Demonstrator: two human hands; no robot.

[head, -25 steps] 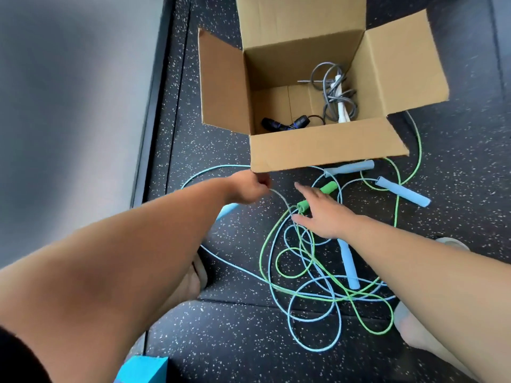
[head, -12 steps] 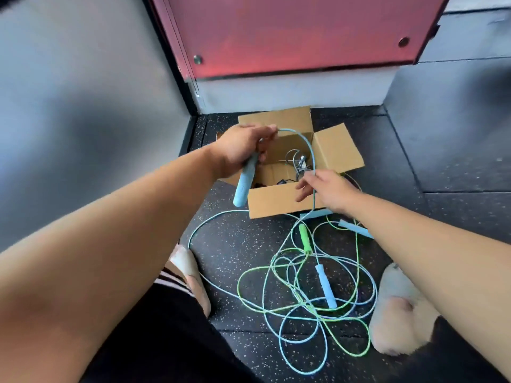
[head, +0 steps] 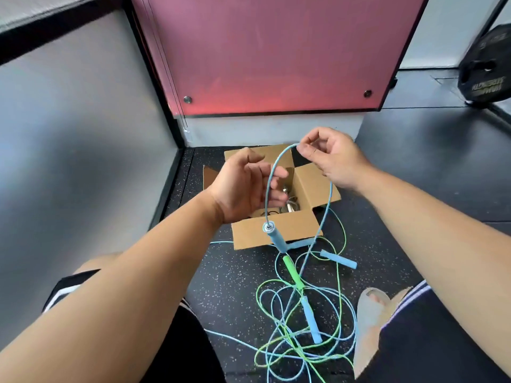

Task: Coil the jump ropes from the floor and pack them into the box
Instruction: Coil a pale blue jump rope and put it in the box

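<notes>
Right hand pinching blue jump rope at arch top, holding it high, likely to clear tangle on floor. Left hand half-open, rope crossing fingertips, grip unclear. Blue handle dangling before box.

Tangled ropes clutter the floor at the box's 6 o'clock; a wall crowds 9 o'clock; 3 o'clock lies open.

Box interior (mostly) behind left hand
</notes>
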